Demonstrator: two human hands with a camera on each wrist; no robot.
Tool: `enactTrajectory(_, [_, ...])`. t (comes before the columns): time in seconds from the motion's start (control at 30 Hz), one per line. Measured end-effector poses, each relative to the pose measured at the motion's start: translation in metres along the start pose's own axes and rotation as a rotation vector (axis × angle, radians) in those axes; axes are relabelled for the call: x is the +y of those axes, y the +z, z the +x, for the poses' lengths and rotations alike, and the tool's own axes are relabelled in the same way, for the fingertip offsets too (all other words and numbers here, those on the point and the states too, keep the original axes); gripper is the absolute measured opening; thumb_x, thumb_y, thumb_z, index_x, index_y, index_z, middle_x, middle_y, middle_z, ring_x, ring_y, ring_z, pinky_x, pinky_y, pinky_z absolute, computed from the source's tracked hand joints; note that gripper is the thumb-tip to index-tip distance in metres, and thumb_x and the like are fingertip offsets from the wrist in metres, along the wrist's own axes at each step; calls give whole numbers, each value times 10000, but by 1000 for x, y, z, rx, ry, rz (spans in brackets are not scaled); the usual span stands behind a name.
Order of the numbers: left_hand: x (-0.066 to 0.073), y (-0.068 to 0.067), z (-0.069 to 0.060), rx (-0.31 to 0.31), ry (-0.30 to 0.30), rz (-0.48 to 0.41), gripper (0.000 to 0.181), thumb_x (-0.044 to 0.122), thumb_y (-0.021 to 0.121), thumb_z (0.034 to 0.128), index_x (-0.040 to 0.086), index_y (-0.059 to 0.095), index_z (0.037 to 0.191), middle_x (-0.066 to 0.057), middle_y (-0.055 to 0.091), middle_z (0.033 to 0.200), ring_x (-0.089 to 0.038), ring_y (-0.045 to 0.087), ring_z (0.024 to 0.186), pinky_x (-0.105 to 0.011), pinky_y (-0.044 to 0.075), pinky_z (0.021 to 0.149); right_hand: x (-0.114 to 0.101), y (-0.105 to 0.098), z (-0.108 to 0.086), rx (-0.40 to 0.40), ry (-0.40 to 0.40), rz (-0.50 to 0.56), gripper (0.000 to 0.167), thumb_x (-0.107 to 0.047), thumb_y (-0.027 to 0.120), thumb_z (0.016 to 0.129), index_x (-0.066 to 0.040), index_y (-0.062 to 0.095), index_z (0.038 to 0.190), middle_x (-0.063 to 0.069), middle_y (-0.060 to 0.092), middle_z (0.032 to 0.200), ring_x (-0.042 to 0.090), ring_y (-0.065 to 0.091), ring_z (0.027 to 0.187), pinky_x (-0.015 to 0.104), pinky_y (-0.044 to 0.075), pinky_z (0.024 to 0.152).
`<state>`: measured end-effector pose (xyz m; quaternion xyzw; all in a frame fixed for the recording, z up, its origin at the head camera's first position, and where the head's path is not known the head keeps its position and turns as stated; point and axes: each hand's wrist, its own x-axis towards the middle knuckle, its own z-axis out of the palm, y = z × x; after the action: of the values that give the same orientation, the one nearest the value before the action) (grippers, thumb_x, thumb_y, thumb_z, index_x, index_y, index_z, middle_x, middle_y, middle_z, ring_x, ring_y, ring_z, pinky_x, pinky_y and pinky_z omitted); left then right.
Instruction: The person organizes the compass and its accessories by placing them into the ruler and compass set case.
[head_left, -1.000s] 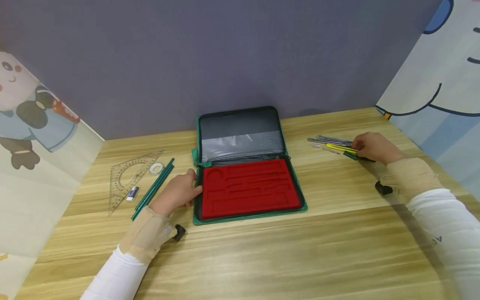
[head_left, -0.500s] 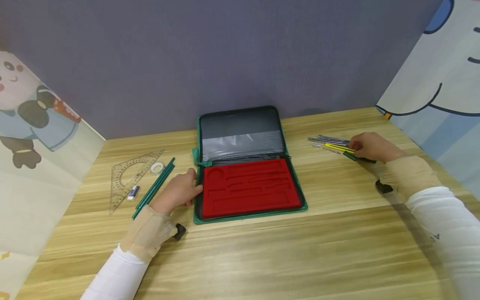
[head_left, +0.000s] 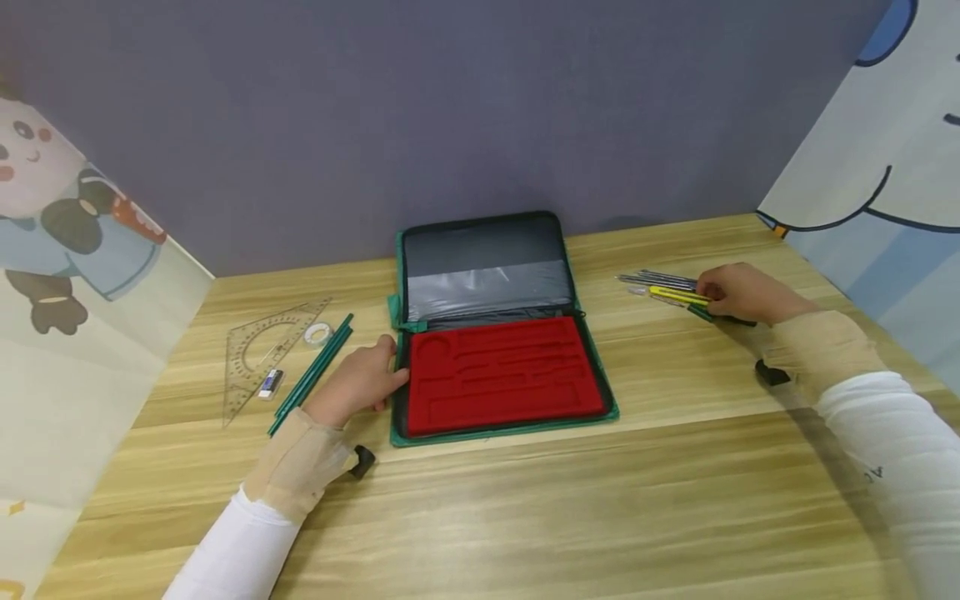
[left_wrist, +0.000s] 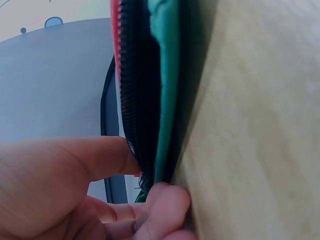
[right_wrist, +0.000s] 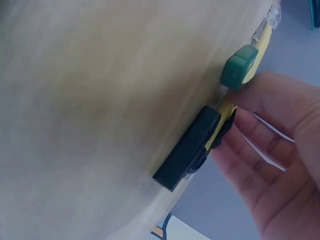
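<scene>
Green zip case, lying open between two hands: the left hand grips its left edge, the right hand pinches a yellow tool.
The case's moulded red tray sits just right of the left hand. At the right hand's fingers, beside the yellow tool, are a green piece and a dark handle, with slim metal tools just beyond. Left of the left hand lie green sticks, then a white ring, an eraser and a clear triangular ruler.
</scene>
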<state>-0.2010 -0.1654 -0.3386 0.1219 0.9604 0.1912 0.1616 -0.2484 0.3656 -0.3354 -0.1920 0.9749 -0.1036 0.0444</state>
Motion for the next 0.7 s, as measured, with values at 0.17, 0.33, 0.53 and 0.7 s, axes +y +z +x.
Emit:
enactTrajectory(0.17, [2, 0, 1, 1, -1, -11, 399, 231, 529, 935, -22, 415, 1223, -76, 577, 578, -169, 562, 440, -293, 429, 565, 1, -3, 1, 13, 7, -30, 184, 19, 689, 772, 56, 641, 945, 100, 655, 816, 221, 589, 721, 427, 482, 651])
enactTrajectory(0.33, [3, 0, 1, 2, -4, -2, 407, 232, 533, 931, -25, 416, 1224, -71, 574, 554, -169, 562, 436, -290, 425, 551, -6, -7, 1, 29, -1, -28, 199, -3, 714, 759, 50, 645, 937, 77, 640, 785, 189, 541, 683, 401, 459, 625])
enactTrajectory(0.53, [2, 0, 1, -2, -15, 7, 403, 240, 536, 929, -18, 419, 1216, -70, 579, 563, -168, 565, 443, -289, 425, 536, -24, -9, 5, 44, -50, -15, 135, 22, 697, 775, 5, 648, 900, 22, 569, 721, 149, 454, 641, 344, 397, 599])
enactTrajectory(0.7, [1, 0, 0, -4, -15, 5, 395, 241, 532, 933, -20, 424, 1208, -70, 583, 576, -163, 566, 446, -297, 437, 582, -41, -9, 10, 32, -77, -6, 109, 10, 674, 814, -22, 653, 916, 18, 595, 761, 145, 472, 659, 352, 407, 615])
